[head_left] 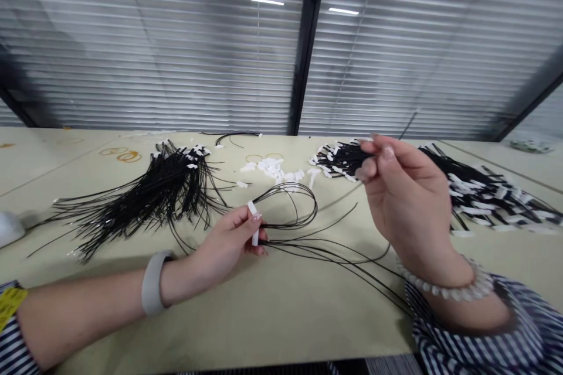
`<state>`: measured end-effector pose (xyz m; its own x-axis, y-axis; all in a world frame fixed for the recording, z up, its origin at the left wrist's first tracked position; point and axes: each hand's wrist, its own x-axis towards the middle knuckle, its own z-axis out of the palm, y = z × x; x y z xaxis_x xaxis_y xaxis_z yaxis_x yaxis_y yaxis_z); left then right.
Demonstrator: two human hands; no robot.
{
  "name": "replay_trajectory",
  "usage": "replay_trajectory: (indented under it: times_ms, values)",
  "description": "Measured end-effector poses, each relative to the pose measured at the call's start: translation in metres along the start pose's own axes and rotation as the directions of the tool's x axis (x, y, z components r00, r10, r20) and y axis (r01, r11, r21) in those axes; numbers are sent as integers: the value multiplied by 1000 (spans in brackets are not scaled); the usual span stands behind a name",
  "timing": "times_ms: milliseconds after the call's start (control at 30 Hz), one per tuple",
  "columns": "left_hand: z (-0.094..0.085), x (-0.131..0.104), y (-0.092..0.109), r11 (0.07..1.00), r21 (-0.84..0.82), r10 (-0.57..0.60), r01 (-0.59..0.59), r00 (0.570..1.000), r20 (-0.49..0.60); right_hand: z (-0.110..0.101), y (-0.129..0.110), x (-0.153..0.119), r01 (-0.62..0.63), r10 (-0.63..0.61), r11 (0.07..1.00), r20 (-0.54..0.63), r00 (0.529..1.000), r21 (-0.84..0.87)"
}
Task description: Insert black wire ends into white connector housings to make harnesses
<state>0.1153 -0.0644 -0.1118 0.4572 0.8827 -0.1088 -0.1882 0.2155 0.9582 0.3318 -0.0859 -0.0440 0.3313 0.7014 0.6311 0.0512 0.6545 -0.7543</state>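
My left hand [237, 231] is closed in a pinch on a narrow white connector strip [252, 208], held upright above the table. Several thin black wires [303, 222] run from this strip; some bend round into a loop, others trail right beneath my right wrist. Raised to the right, my right hand [402, 199] has thumb and fingers pressed together on a thin black wire [409, 125]. One end of that wire sticks up behind the hand, and a blurred stretch slants down-left towards the loop. My fingers hide the exact grip point.
A large heap of black wires [149, 193] lies left on the table [264, 322]. Loose white connectors [277, 170] sit in the middle, near rubber bands [128, 156]. Wire bundles with white ends [479, 193] lie right. Window blinds [197, 58] stand behind.
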Motion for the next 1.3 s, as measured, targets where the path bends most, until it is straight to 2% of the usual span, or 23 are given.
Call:
replay_trajectory:
  times_ms: [67,167,233,333,433,533,600,667,733,833,1000,1200,1300]
  values:
    - [0,-2,-2,997,81,17,-21,999,45,5,-2,-9,8,-4,999,137,991,-32]
    - [0,-5,-3,984,165,52,-66,995,89,12,-1,-25,89,-32,986,355,934,-144]
    - [1,-6,-2,976,197,73,-93,992,105,15,0,-32,187,-78,955,414,907,-229]
    - [3,-8,1,960,246,98,-134,983,155,18,0,-36,342,-104,841,497,862,-418]
    - [5,-10,5,933,310,122,-181,972,201,19,0,-35,393,2,756,603,798,-523]
    - [6,-11,7,914,356,120,-195,968,220,20,-2,-33,374,156,740,683,713,-559]
    - [6,-11,6,910,367,119,-195,968,220,19,-4,-32,328,264,732,692,671,-597]
    - [5,-11,5,911,363,125,-198,968,217,19,-6,-31,268,335,728,668,664,-631]
    - [5,-11,4,912,358,129,-201,968,214,20,-7,-30,237,348,732,650,675,-639]
    - [6,-12,5,907,375,114,-193,968,221,21,-5,-31,258,320,733,654,686,-630]
    - [7,-12,7,903,385,104,-191,967,234,20,0,-33,289,319,675,622,715,-678]
    - [6,-11,5,895,405,84,-187,962,259,21,0,-36,346,366,594,627,687,-726]
    - [7,-12,6,893,408,84,-188,962,259,22,0,-35,344,382,595,632,675,-727]
